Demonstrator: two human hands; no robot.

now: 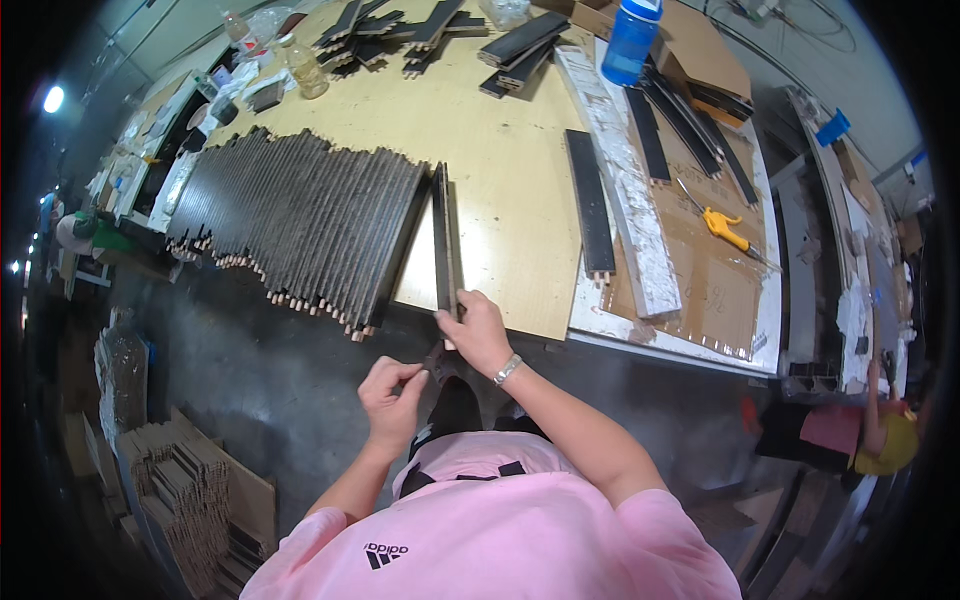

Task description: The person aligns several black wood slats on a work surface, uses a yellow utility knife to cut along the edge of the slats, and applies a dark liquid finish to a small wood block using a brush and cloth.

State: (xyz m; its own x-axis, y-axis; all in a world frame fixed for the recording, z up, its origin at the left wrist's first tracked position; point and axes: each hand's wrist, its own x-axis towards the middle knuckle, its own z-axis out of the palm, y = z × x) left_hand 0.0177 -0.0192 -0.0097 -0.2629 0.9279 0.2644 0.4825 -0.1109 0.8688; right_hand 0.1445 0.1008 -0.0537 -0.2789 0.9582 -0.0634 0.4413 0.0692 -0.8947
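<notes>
Slat [441, 240]: dark, slim, pale-tipped
Right hand [478, 335]: I pinch it, fingers nearly closed
Left hand [388, 392]: curled — contents I can't tell

The slat [441, 240] at the centre of the frame was near-black, with a pale wood tone along one edge. Left of centre, the row of slats [300, 200] made dark grey-brown stripes, its pegs [357, 336] pale tan. The tabletop [510, 220] was pale yellow. Towards the upper right, the bottle [630, 50] was translucent blue, the long strip [628, 200] mottled white and grey, the air gun [722, 226] yellow. At bottom centre, the shirt [500, 535] was pink with a black print.
</notes>
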